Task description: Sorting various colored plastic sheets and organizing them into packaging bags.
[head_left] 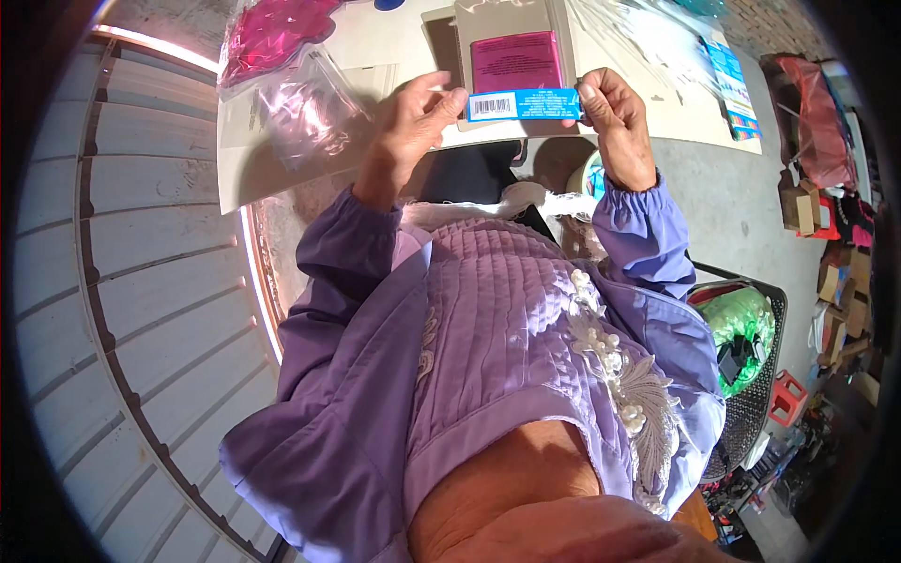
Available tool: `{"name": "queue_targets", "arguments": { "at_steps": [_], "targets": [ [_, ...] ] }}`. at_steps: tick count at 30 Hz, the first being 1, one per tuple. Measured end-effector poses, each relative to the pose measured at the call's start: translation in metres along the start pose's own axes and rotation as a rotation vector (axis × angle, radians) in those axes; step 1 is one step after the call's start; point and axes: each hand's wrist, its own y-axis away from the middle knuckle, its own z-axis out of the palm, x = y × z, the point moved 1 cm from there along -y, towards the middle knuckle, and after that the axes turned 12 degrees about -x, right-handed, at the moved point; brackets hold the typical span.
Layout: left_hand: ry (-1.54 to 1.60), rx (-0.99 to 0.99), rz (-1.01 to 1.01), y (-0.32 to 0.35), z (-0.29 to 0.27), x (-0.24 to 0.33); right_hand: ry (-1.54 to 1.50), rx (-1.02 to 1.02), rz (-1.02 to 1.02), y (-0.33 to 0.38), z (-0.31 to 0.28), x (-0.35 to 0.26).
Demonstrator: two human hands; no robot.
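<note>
I pinch a blue label strip [522, 104] by both ends, under a clear pack [514, 47] with a magenta card. Left: clear bags [305, 108] (one holding pink stuff). Right: a blue-edged pack [732, 84].

A clear bag of magenta pieces [272, 38] lies at the upper left of the frame on the white desk [244, 169]. At the lower right, a green bundle [741, 328] sits in a dark mesh basket [751, 413], with a small red stool [786, 396] just beside it.

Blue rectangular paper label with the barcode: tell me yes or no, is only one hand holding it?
No: the left hand pinches one end of the blue rectangular paper label and the right hand the other.
</note>
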Motion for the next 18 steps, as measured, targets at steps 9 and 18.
{"name": "queue_targets", "arguments": {
  "at_steps": [9, 18],
  "targets": [
    [-0.18, 0.112, 0.09, -0.005, 0.014, 0.009, -0.301, 0.104, 0.079, 0.004, 0.026, -0.009],
    [-0.02, 0.148, 0.233, -0.002, 0.031, 0.002, -0.153, 0.171, 0.074, 0.006, 0.025, -0.001]
  ]
}}
